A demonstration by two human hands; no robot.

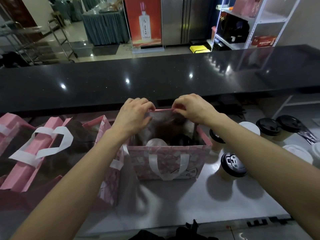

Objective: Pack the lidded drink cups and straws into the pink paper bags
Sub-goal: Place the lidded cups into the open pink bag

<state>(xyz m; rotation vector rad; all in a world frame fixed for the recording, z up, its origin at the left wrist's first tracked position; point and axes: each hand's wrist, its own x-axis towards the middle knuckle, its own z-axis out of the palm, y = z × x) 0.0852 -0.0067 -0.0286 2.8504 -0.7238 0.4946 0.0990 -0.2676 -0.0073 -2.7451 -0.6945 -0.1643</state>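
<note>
An open pink paper bag with white handles stands on the grey worktop in front of me. Inside it I see a white-lidded cup and a black-lidded cup. My left hand and my right hand both pinch the bag's far top edge, fingers closed on the paper. Several lidded cups stand to the right of the bag: one with a black lid nearest, two more black lids farther back, and white lids at the right edge. Dark wrapped straws lie at the far right.
More pink bags with white handles stand packed together on the left, one leaning against the open bag. A raised black counter runs across behind the worktop. Bare worktop lies in front of the bag.
</note>
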